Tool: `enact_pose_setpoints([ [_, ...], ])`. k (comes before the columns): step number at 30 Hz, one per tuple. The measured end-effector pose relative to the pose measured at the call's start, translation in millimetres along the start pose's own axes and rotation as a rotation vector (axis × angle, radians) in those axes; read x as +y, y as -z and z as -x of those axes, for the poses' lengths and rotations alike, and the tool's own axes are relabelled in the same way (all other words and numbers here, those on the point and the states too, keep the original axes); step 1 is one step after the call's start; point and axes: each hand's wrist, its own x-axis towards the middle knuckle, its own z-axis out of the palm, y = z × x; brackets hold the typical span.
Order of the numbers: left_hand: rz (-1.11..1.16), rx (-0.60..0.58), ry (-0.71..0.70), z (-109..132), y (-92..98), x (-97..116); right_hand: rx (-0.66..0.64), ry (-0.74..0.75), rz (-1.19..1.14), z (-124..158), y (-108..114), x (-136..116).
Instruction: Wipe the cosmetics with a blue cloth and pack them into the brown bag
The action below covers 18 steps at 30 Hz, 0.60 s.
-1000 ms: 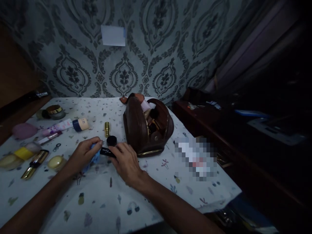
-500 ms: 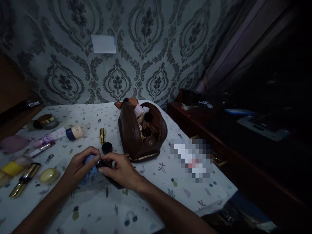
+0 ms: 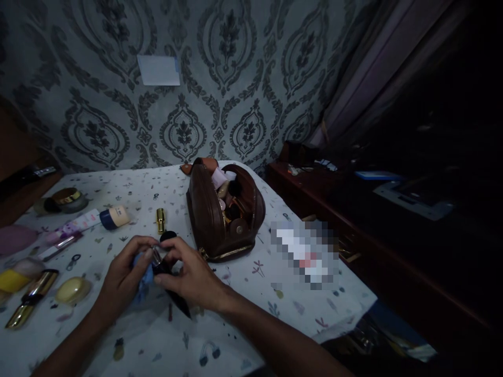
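My left hand [image 3: 123,277] is closed round a crumpled blue cloth [image 3: 140,269] and presses it against the top end of a slim black cosmetic tube [image 3: 171,285]. My right hand [image 3: 192,275] grips that tube from the right, fingers pinched near its silvery neck. Both hands hover just above the patterned tablecloth [image 3: 243,293]. An open brown leather pouch [image 3: 210,220] full of cosmetics stands just behind my right hand.
A black round cap [image 3: 168,236] and a small gold tube [image 3: 160,220] lie behind my hands. To the left are a pink-and-white tube [image 3: 78,222], a gold lipstick [image 3: 29,298], a yellow compact [image 3: 73,290] and a jar [image 3: 66,198]. A dark wooden cabinet [image 3: 353,230] borders the table's right side.
The black tube has come up from lying flat on the table into both hands, tilted, with the blue cloth now at its top end. The view has shifted slightly right.
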Motion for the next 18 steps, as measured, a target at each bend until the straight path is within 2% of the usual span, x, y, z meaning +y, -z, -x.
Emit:
enact_pose_setpoints([
  [2,0.075,-0.017,0.026,-1.0,-1.9,-5.7,0.039,0.031,-0.004,0.5,2.7,-3.3],
  [4,0.139,-0.085,0.03,-1.8,-3.9,-12.6,0.095,0.074,-0.03,1.5,5.8,-8.9],
  [9,0.113,-0.41,0.037,-1.6,-8.1,-21.5,0.255,0.175,-0.107,4.6,12.5,-23.1],
  [11,0.13,-0.487,0.061,-1.8,-8.5,-20.5,0.275,0.199,-0.141,6.4,14.2,-26.1],
  [15,0.246,-0.451,0.171,-2.2,-6.1,-21.5,0.212,0.192,-0.228,11.9,20.4,-32.0],
  [18,0.382,-0.363,0.339,0.2,-3.8,-22.1,0.278,0.267,-0.089,17.2,31.6,-41.6],
])
